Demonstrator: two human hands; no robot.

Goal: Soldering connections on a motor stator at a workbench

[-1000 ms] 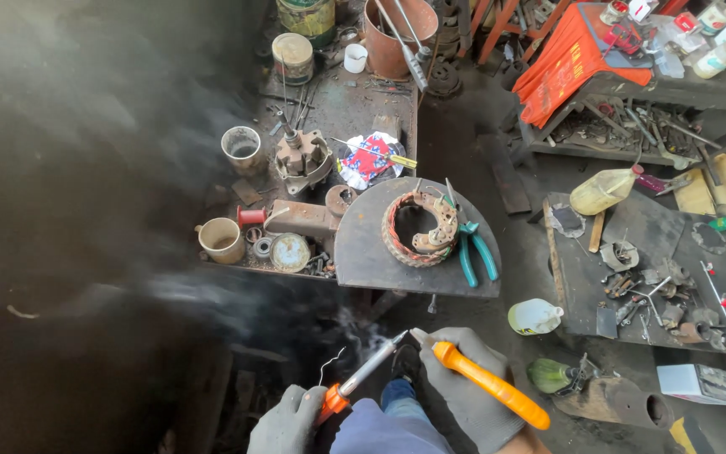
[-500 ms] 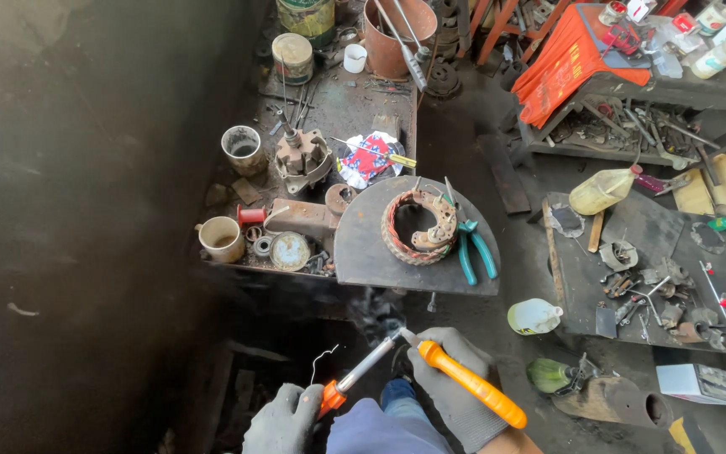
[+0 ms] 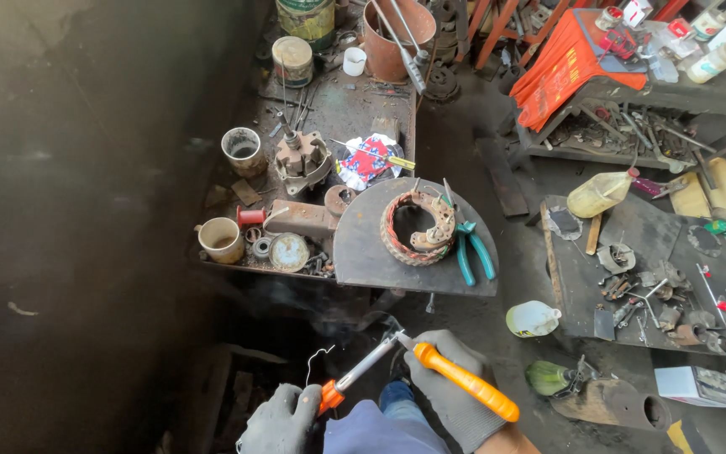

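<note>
Both my hands wear grey gloves at the bottom of the head view. My left hand grips the orange handle of a soldering iron whose metal shaft points up and right. My right hand holds an orange-handled tool, its tip meeting the iron's tip near the edge of the dark metal work plate. On that plate lies a ring-shaped copper winding with teal-handled pliers beside it. A thin bent wire sticks up near my left hand.
A cluttered bench behind the plate carries a mug, a tin can, a metal housing and small parts. To the right are a yellowish bottle, a white jug, scattered tools on a slab and an orange cloth.
My hands and both tools have shifted slightly down and left; the tool tips have come together below the plate's edge. The bench items have not moved.
</note>
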